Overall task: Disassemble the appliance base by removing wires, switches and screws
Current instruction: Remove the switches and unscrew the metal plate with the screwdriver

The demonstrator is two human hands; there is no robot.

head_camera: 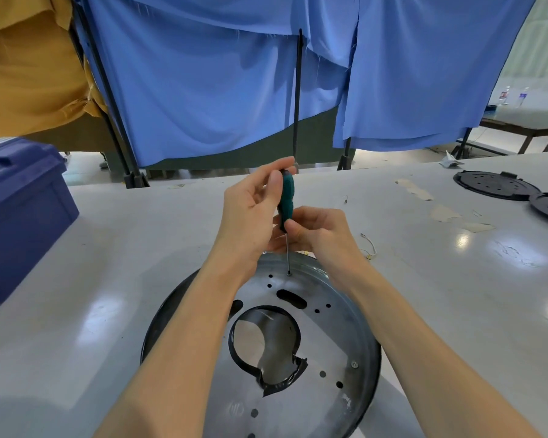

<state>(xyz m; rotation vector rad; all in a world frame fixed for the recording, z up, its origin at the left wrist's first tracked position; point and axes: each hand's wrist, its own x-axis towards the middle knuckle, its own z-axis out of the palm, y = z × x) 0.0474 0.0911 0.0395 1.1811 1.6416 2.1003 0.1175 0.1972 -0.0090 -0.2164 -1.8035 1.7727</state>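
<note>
A round metal appliance base with a black rim lies flat on the table in front of me, with a large cut-out hole in its middle. A green-handled screwdriver stands upright, its thin shaft tip resting on a screw near the base's far edge. My left hand pinches the top of the handle with fingertips. My right hand grips the lower part of the handle. Another screw sits on the right side of the base.
A blue plastic crate stands at the left. Two black round plates lie at the far right of the grey table. Loose white wires lie right of my hands. Blue curtains hang behind the table.
</note>
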